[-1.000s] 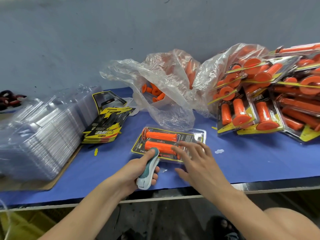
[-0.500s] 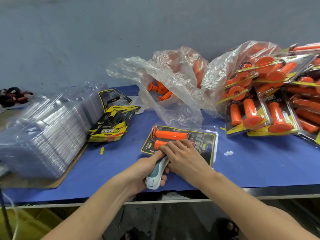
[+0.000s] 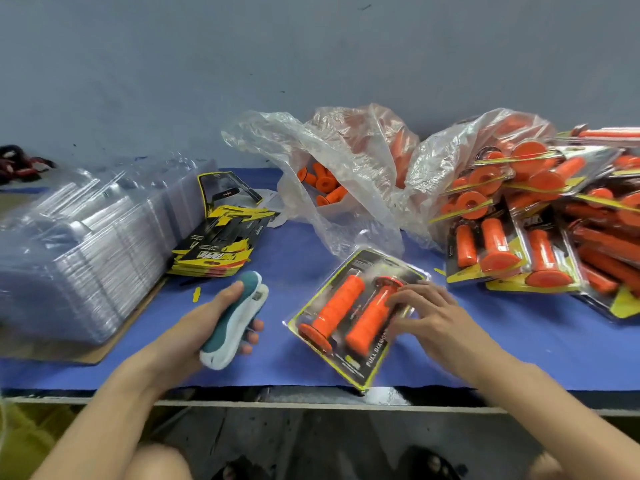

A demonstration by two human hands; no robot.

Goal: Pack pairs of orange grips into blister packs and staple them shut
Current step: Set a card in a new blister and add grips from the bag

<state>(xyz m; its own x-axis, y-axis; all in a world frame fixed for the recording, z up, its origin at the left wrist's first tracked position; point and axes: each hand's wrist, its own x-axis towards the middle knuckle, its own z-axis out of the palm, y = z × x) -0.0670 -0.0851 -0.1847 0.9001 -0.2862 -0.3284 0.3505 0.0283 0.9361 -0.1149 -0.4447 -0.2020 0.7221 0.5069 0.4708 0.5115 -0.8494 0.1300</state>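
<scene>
A blister pack [image 3: 332,348] holding two orange grips lies slanted on the blue table cover near the front edge. My right hand [image 3: 427,315] rests on its right side, fingertips spread over the upper end of the right grip. My left hand [image 3: 204,327] grips a teal and white stapler [image 3: 235,320], lifted to the left of the pack and apart from it.
Empty clear blister shells [image 3: 86,244] are stacked at the left, with yellow-black insert cards [image 3: 221,240] beside them. Plastic bags [image 3: 346,174] of loose orange grips sit at the back. Several finished packs [image 3: 540,230] are heaped at the right. The table edge [image 3: 311,398] runs just below the pack.
The stapler has left the pack's near edge and moved left and up. The pack has turned from lying crosswise to slanting, under my right hand.
</scene>
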